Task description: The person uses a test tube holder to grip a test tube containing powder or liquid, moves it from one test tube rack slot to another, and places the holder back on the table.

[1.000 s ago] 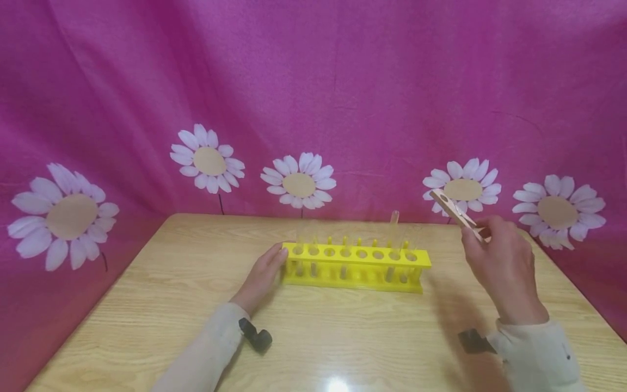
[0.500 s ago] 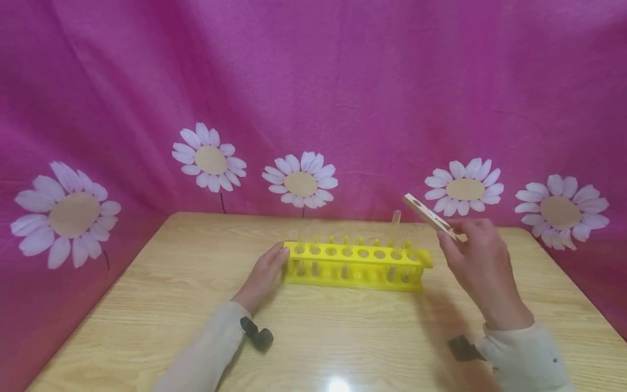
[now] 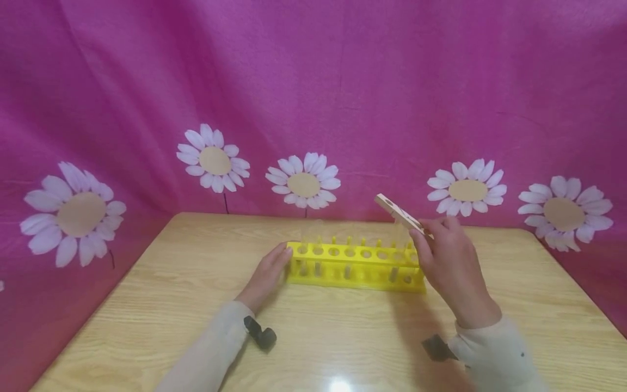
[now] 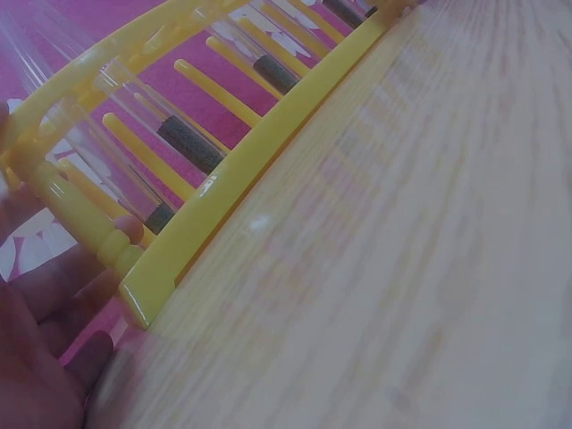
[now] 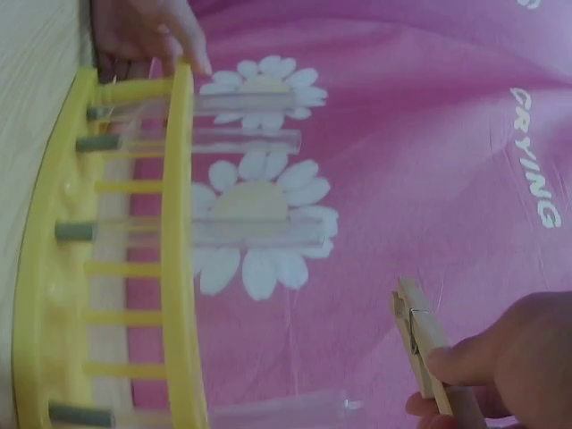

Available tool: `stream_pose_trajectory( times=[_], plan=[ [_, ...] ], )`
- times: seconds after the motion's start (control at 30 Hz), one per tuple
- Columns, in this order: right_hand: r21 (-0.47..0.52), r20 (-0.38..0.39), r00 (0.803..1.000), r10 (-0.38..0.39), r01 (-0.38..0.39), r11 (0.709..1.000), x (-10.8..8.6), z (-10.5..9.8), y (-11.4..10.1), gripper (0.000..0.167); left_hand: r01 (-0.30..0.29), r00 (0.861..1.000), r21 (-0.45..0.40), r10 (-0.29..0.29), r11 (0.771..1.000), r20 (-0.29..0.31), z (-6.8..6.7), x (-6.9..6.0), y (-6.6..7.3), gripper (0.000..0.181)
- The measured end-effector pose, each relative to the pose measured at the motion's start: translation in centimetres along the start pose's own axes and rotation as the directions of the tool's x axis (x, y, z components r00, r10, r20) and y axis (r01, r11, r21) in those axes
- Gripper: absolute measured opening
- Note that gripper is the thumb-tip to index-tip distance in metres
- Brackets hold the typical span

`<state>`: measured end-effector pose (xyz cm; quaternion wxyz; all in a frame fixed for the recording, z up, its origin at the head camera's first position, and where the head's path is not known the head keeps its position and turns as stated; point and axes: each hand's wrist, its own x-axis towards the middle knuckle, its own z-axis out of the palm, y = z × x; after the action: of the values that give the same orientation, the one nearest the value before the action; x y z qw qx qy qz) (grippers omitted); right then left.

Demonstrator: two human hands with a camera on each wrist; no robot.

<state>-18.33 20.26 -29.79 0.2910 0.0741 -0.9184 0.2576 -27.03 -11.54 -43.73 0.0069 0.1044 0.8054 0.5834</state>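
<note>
A yellow rack (image 3: 355,283) stands on the table, with several clear test tubes upright in its holes; dark grey material (image 4: 189,143) fills the bottoms of some tubes. My left hand (image 3: 264,277) grips the rack's left end, its thumb on the top bar and fingers around the end post. Between thumb and fingers, my right hand (image 3: 455,269) pinches the legs of a wooden clothespin (image 3: 399,213), held above the rack's right part. In the right wrist view the clothespin (image 5: 420,340) has nothing in its jaws, and a tube (image 5: 277,413) lies near it.
A pink curtain (image 3: 343,98) printed with white daisies hangs behind and beside the wooden table (image 3: 303,337). Dark devices (image 3: 262,335) are strapped at both sleeve cuffs. White lettering (image 5: 534,161) shows on the curtain in the right wrist view.
My right hand has moved left with the clothespin, from beyond the rack's right end to above its right part. My left hand keeps its grip on the rack.
</note>
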Motion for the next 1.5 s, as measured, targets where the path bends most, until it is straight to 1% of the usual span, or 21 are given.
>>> stream_pose_trajectory(
  times=[0.27, 0.43, 0.53, 0.67, 0.77, 0.93, 1.07, 1.2, 1.37, 1.5],
  plan=[
    [-0.006, 0.002, 1.0, -0.022, 0.022, 1.0, 0.6, 1.0, -1.8, 0.024, -0.014, 1.0, 0.001, 0.014, 1.0, -0.005, 0.1, 0.0, 0.1, 0.072],
    [-0.026, 0.021, 0.999, -0.045, 0.046, 0.999, 0.5, 1.6, -2.4, 0.025, -0.033, 0.999, 0.001, 0.033, 0.999, 0.005, 0.1, 0.1, 0.3, 0.069],
    [-0.041, 0.031, 0.998, -0.062, 0.064, 0.997, 0.3, 2.0, -2.5, 0.023, -0.029, 1.0, 0.001, 0.029, 1.0, 0.007, 0.1, 0.1, 0.5, 0.069],
    [-0.049, 0.031, 0.996, -0.078, 0.079, 0.996, 0.1, 2.4, -2.4, 0.021, 0.005, 1.0, 0.012, -0.005, 1.0, 0.001, 0.0, 0.0, 0.6, 0.071],
    [-0.054, 0.024, 0.995, -0.094, 0.095, 0.994, 0.0, 2.5, -2.2, 0.02, 0.01, 1.0, 0.025, -0.01, 1.0, -0.003, -0.2, 0.0, 0.5, 0.073],
    [-0.067, 0.003, 0.992, -0.128, 0.128, 0.989, -0.1, 2.7, -1.9, 0.019, -0.014, 1.0, 0.036, 0.015, 0.999, -0.003, -0.3, 0.0, 0.5, 0.07],
    [-0.071, -0.003, 0.989, -0.147, 0.146, 0.987, -0.1, 2.6, -1.8, 0.018, -0.017, 1.0, 0.036, 0.018, 0.999, -0.002, -0.4, -0.1, 0.5, 0.07],
    [-0.077, 0.021, 0.99, -0.139, 0.14, 0.987, -0.1, 2.6, -1.8, 0.015, -0.01, 1.0, 0.03, 0.011, 0.999, -0.004, -0.3, -0.1, 0.4, 0.071],
    [-0.089, 0.08, 0.991, -0.104, 0.111, 0.99, -0.2, 2.5, -1.8, 0.014, -0.009, 1.0, 0.011, 0.009, 1.0, 0.005, -0.2, -0.2, 0.3, 0.072],
    [-0.097, 0.109, 0.988, -0.106, 0.116, 0.988, -0.3, 2.6, -1.7, 0.015, -0.017, 1.0, -0.003, 0.017, 1.0, 0.019, -0.1, -0.2, 0.1, 0.071]
  ],
)
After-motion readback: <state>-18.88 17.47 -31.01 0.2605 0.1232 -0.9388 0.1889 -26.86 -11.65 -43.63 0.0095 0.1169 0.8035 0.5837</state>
